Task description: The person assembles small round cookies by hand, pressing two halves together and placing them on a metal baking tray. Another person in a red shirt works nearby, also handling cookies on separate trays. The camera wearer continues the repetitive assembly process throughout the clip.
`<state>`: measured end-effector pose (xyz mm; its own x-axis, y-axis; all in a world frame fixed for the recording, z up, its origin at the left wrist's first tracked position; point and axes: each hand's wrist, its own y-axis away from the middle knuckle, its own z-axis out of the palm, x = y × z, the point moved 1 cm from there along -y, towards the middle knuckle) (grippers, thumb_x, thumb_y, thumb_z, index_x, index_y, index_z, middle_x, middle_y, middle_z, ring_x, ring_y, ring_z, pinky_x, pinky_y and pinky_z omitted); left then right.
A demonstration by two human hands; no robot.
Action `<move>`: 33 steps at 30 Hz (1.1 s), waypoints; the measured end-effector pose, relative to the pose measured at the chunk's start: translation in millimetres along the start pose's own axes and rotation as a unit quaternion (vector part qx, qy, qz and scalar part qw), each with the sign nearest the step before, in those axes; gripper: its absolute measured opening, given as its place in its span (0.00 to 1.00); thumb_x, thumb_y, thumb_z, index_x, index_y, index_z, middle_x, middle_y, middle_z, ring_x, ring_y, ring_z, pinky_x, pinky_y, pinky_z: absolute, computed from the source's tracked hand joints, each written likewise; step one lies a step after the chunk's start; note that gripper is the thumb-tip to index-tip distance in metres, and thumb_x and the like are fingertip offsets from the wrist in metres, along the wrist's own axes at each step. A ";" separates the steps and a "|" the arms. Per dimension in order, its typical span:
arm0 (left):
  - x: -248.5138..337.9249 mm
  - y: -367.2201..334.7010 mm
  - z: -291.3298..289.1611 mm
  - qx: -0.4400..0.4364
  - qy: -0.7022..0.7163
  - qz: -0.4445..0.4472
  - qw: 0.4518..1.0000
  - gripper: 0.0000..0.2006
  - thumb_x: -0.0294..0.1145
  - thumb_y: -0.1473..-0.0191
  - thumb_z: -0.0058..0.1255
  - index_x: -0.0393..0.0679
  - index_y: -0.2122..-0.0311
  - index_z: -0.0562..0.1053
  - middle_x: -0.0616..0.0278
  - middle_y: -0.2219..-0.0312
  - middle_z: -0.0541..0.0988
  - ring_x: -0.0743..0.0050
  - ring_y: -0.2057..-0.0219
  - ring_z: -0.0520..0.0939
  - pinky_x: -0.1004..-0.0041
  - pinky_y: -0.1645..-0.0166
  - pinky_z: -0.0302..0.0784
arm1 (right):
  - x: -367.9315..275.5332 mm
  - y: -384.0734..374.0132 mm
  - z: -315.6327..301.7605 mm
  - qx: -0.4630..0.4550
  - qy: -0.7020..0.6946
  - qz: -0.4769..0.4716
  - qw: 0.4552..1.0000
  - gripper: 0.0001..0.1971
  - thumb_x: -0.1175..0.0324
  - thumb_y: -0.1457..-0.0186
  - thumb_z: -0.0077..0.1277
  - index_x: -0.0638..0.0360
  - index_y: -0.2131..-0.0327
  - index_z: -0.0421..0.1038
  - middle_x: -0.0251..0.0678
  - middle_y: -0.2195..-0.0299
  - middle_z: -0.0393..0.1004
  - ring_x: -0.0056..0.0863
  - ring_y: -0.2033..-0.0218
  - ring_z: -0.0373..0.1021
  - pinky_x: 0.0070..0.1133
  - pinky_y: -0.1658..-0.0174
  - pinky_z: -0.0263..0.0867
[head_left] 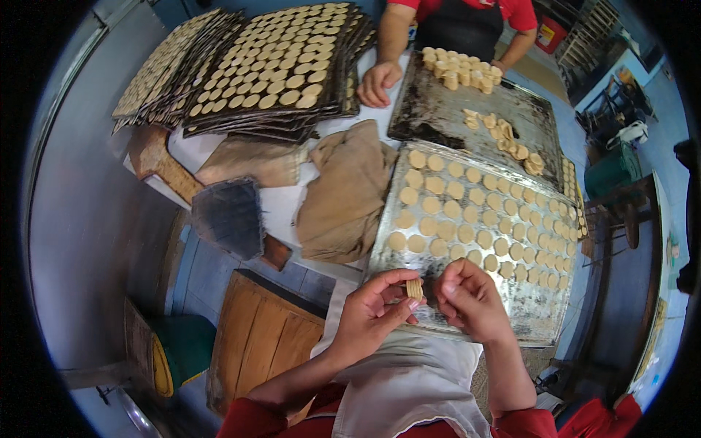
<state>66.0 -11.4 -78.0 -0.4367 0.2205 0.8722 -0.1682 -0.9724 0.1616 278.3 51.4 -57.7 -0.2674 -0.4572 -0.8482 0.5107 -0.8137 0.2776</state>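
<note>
A short stack of pale dough rounds (415, 289) sits on edge between the thumb and fingers of my left hand (374, 310). Just to its right, my right hand (473, 301) is closed in a pinch, thumb against the fingers; whatever it may hold is hidden. Both hands hover over the near edge of a metal baking tray (529, 310). Rows of flat dough rounds (465, 233) cover most of that tray, while its nearest strip is bare metal.
Beyond lies a darker tray (431, 109) with piled rounds (460, 69) and loose ones. A co-worker's hand (380, 84) rests beside it. Stacked trays of rounds (266, 62) stand far left, near brown cloths (347, 193) and a dark blue pad (230, 217). A wooden board (259, 336) is lower left.
</note>
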 end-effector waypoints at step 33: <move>-8.9 7.4 -32.8 0.032 -0.030 -0.033 0.999 0.04 0.18 0.31 0.54 0.37 0.55 0.72 0.48 0.43 0.79 0.55 0.42 0.84 0.65 0.49 0.92 | 7.6 -12.9 44.4 0.065 0.458 -0.095 0.882 0.05 0.71 0.36 0.61 0.62 0.61 0.77 0.42 0.67 0.78 0.40 0.68 0.76 0.29 0.64 0.70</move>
<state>39.7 -18.1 -99.6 -0.3733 0.2806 0.8843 -0.1374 -0.9594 0.2465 233.4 42.4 -47.8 0.4642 0.1251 -0.8768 0.4145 -0.9055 0.0903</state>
